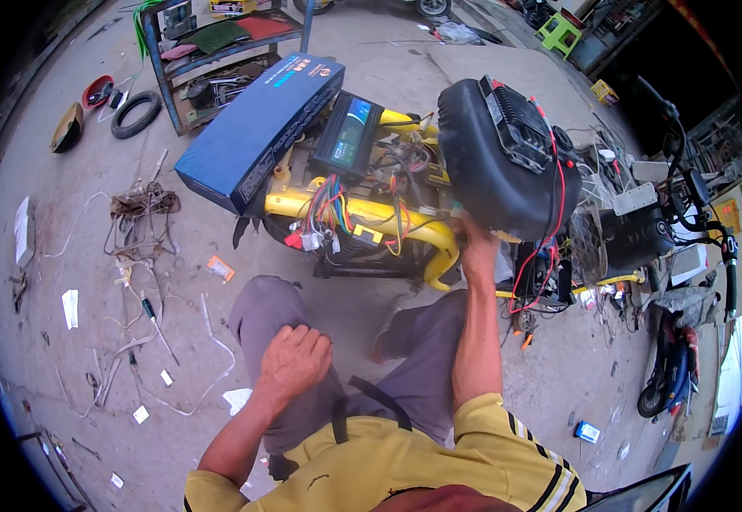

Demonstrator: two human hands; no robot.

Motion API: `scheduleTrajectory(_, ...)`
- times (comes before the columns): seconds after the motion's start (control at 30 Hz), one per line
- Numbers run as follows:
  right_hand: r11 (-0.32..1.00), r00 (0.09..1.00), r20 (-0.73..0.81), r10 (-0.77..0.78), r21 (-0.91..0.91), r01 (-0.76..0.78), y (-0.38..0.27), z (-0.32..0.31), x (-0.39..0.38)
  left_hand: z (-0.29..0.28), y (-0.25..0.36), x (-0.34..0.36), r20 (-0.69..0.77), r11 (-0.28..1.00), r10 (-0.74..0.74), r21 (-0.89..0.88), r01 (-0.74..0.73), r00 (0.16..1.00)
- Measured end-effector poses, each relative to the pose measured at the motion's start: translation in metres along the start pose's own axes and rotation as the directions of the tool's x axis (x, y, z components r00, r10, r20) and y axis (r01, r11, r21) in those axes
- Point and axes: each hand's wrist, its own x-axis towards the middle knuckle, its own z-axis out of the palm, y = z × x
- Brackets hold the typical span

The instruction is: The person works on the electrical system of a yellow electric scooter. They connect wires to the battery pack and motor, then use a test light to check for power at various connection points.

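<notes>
My left hand rests on my left knee, its fingers curled in, with nothing showing in it. Ahead, my right hand reaches to the lower edge of a black scooter seat; its fingertips are hidden there. The seat stands tipped up beside a yellow tube frame. A bundle of coloured wires with plugs hangs over that frame. Across the frame lie a black controller box and a long dark blue carton. A finned black unit with red and black leads sits on the seat.
At the back left stands a metal rack near a loose tyre. A screwdriver, cords and scraps litter the floor on the left. Handlebars rise at the right. A green stool is farther back.
</notes>
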Motion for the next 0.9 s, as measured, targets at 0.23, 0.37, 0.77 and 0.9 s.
scheduleTrajectory(0.23, 0.994, 1.000, 0.019, -0.012, 0.107, 0.010, 0.010, -0.004, 0.005, -0.003, 0.000, 0.003, -0.026, 1.000, 0.010, 0.006, -0.010, 1.000)
scheduleTrajectory(0.37, 0.988, 0.999, 0.023, 0.026, 0.153, -0.029, 0.001, -0.001, 0.004, -0.001, -0.001, 0.004, -0.029, 1.000, 0.013, 0.008, -0.013, 0.999)
scheduleTrajectory(0.77, 0.996, 0.997, 0.056, 0.056, 0.072, -0.060, -0.002, -0.006, 0.006, -0.001, -0.004, 0.003, -0.032, 1.000, -0.005, -0.015, 0.004, 0.999)
scheduleTrajectory(0.9, 0.995, 0.997, 0.047, 0.066, 0.070, -0.069, -0.013, -0.005, 0.002, 0.000, -0.005, -0.001, -0.001, 0.999, -0.015, -0.032, 0.015, 1.000)
